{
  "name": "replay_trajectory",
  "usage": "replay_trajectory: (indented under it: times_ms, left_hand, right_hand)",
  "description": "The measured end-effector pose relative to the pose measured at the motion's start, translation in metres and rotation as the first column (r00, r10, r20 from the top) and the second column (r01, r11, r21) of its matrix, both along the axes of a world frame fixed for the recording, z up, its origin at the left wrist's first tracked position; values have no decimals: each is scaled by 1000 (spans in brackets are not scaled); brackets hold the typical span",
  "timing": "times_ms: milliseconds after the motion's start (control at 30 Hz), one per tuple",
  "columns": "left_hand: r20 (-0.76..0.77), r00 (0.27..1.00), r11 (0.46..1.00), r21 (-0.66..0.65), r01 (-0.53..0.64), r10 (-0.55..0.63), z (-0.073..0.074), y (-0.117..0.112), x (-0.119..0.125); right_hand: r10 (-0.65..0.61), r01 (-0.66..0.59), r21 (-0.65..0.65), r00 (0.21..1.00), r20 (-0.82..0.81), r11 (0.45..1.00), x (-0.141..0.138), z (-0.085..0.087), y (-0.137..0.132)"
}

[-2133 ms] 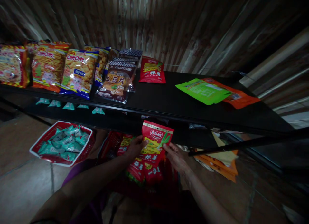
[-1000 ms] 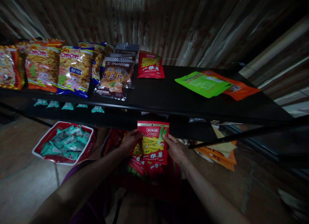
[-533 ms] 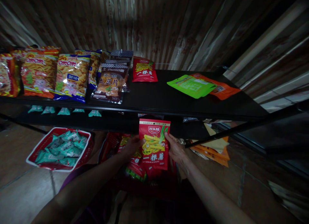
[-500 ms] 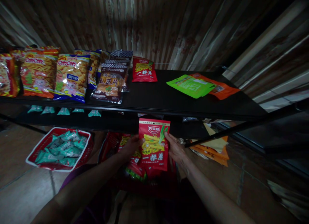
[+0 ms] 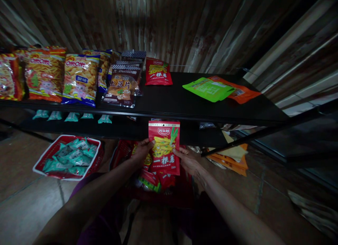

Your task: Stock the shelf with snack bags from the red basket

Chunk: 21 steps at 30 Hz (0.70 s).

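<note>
A red snack bag (image 5: 165, 160) with yellow sticks printed on its front is held upright before the shelf edge. My left hand (image 5: 142, 152) pinches its left side, and my right hand (image 5: 188, 161) grips its right side with the thumb on the front. Below it, a dark red basket (image 5: 182, 195) between my knees holds more red bags (image 5: 167, 180) and a green-edged packet (image 5: 148, 185). A matching red bag (image 5: 158, 73) leans upright at the back of the black shelf (image 5: 163, 100).
Brown potato-chip bags (image 5: 120, 86) and orange and blue snack bags (image 5: 80, 81) stand on the shelf's left. Green (image 5: 208, 90) and orange (image 5: 245, 93) pouches lie flat on the right. A red-and-white basket (image 5: 37, 167) of teal packets sits on the floor. Orange packaging (image 5: 235, 162) lies under the shelf.
Both hands have shifted the held red bag slightly up and left, and my right hand's grip has slid lower on its side. The view has tilted a little.
</note>
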<state>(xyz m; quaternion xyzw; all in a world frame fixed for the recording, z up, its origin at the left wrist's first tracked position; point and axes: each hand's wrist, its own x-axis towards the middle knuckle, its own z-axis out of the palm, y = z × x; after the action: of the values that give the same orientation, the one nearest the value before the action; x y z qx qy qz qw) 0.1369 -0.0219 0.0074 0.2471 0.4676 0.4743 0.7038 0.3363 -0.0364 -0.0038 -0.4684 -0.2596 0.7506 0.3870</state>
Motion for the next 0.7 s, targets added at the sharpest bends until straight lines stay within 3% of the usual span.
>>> replay_trajectory:
  times_ms: [200,367,567,700]
  left_hand:
    - [-41,995,993,-68,92,-95,-2,-6,-4]
    - [-128,958,966,-3,259,-257,2,-14,-5]
    - [-279,936,976,-48,211,-216,0,-15,-4]
    - [-474,868,988,-35,149,-148,-8,-17,-6]
  right_hand:
    - [-139,140,-37,990,34,989,1,-2,5]
    - [-178,179,-78,984,24,981,0,-2,8]
    - [-203,207,-109,978,46,972,-6,-2,6]
    - [-220,229,-132,972,80,964,-11,1,4]
